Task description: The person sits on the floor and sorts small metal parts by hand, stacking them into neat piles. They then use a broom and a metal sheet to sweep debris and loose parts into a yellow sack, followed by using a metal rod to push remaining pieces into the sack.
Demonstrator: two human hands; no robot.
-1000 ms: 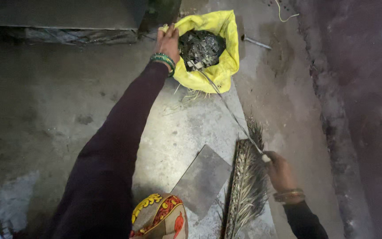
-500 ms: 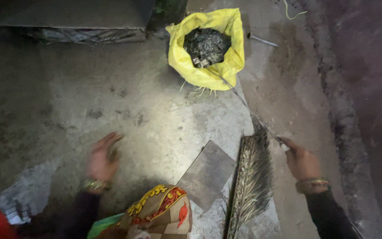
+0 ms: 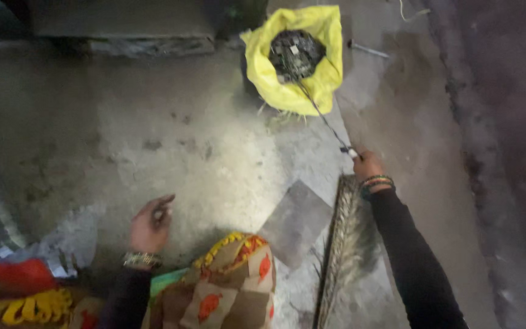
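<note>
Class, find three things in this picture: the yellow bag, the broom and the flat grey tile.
yellow bag (image 3: 278,91): head view, on its front wall.
broom (image 3: 345,244): head view, on the middle of its bristles.
flat grey tile (image 3: 294,222): head view, on its centre.

A single head-worn camera looks steeply down from above at a concrete floor (image 3: 202,152), from about standing or crouching height. The left hand (image 3: 150,224) sits low in the frame, the right hand (image 3: 368,166) right of centre, and a yellow bag (image 3: 263,73) lies at the far top edge.

Open yellow bag (image 3: 287,85), top centre, dark scraps inside
</note>
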